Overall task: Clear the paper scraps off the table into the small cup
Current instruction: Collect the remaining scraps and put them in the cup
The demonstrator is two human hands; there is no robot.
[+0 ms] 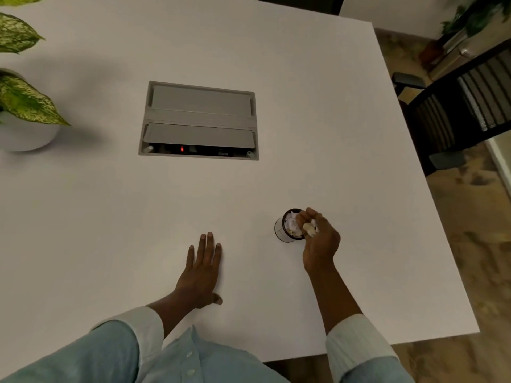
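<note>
Table [304, 120] looks clear of loose scraps. Left hand [203, 269] lies flat, fingers spread, holding nothing. Right hand [318, 239] pinches paper scraps [309, 229] just beside the nearly full small cup [286, 230]; bits could spill or tip it.

I see the small cup [287, 228] on the desk [331, 120] near its right front corner, paper scraps [292, 227] inside it. My right hand [320, 239] touches its right side; my left hand [203, 272] lies left of it. A cable box [199, 120] sits mid-desk, a potted plant [25, 111] at the left edge.
</note>
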